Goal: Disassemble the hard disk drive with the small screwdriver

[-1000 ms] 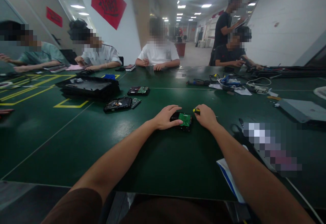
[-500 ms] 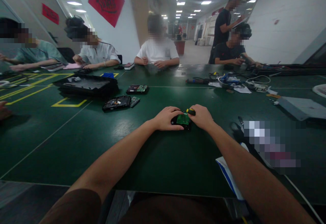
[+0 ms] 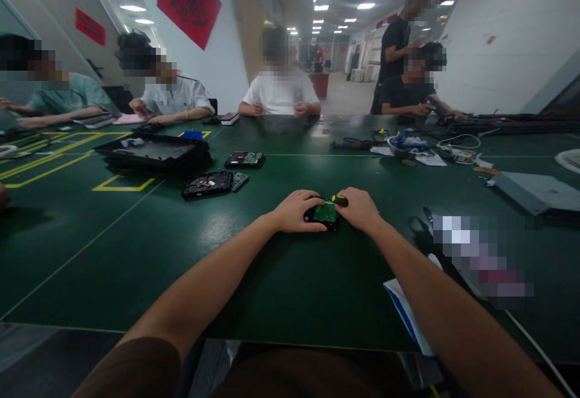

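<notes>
A black hard drive [image 3: 324, 215] with a green circuit board facing up lies on the green table [image 3: 272, 277] in front of me. My left hand [image 3: 295, 210] rests on its left side, fingers curled over the edge, holding it down. My right hand [image 3: 359, 209] is closed round a small screwdriver with a yellow-and-black handle [image 3: 339, 200], held over the drive's right side. The tip of the tool is hidden.
Two more opened drives [image 3: 207, 183] [image 3: 245, 159] and a black tray [image 3: 154, 151] lie at the left. Cables and tools [image 3: 408, 143] sit at the far right, a grey panel [image 3: 534, 191] at the right, papers [image 3: 405, 310] by my right arm. Several people sit around the table.
My right hand with the screwdriver has moved left, from beside the drive to over its right edge. My left hand has stayed on the drive.
</notes>
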A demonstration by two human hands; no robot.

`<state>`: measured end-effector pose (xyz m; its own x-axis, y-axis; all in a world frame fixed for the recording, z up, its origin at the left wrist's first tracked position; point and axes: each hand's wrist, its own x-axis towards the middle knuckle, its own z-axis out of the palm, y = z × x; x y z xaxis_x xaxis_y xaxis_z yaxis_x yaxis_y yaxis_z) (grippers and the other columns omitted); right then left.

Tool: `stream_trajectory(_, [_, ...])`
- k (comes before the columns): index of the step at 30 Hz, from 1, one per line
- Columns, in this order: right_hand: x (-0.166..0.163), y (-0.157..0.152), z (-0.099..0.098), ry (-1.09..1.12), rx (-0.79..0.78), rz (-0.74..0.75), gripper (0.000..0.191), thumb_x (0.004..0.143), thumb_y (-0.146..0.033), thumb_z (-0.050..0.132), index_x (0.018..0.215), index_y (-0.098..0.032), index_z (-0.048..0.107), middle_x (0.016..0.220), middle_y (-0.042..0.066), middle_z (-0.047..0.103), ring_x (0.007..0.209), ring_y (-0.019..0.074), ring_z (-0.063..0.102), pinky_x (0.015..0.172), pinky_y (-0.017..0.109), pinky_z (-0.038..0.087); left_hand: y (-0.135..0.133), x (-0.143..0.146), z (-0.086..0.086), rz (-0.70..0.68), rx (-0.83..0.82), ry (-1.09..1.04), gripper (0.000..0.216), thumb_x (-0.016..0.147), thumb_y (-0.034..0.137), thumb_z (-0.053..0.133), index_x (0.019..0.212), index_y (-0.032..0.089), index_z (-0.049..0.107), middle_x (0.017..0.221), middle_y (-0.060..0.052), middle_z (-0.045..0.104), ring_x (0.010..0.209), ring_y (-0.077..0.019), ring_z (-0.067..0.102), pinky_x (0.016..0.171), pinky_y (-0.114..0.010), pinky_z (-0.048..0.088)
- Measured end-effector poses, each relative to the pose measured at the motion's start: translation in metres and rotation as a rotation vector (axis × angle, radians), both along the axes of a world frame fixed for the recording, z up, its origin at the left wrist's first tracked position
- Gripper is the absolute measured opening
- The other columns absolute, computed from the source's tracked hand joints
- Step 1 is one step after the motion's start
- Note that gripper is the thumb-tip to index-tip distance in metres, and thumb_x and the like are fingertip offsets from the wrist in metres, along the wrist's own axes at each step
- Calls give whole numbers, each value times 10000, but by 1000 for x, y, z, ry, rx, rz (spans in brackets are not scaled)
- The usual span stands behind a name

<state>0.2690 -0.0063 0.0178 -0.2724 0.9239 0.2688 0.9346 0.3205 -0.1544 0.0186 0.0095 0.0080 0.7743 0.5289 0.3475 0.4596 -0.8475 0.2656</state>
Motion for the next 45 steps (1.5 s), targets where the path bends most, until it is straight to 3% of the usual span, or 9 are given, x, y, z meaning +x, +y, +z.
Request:
stream_trajectory(12, [0,0,1,46,33,-51,174,954,-300,611,995,-180,731,1020,82,713,913,208,639,794,300,441,0,0,0,11,-14,7,787,821,757,683,1415,247,609,1466,-167,582,1367,-373,543,1139,-577,420])
stream_trajectory(45, [-5,-1,1,-37,34,-30,152,933,-303,628,931,-182,720,982,84,708,873,209,645,770,306,438,1,1,-1,0,7,2,777,819,750,690,1393,230,623,1450,-173,597,1352,-365,559,1139,-562,426])
